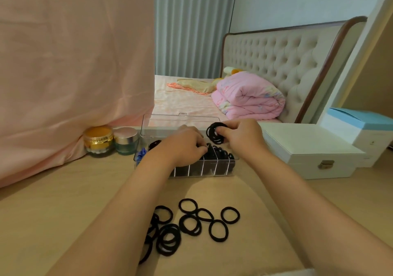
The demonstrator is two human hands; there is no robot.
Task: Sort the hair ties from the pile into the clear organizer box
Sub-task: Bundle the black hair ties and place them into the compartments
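A pile of black hair ties (187, 225) lies loose on the wooden table near me. Beyond it stands the clear organizer box (221, 170), its lid (170, 120) raised at the back, its divided compartments holding several black ties and a blue scrunchie (140, 155) at the left end. My right hand (240, 136) grips a bunch of black hair ties (214, 133) above the right part of the box. My left hand (185, 148) reaches into the box's middle, fingers curled down among the ties there; what they hold is hidden.
Two cosmetic jars, one gold (98, 141) and one silver-lidded (126, 140), stand left of the box against a pink cloth (70, 73). A white latched case (308, 152) and a blue-topped box (361, 126) sit to the right. A bed lies behind the table.
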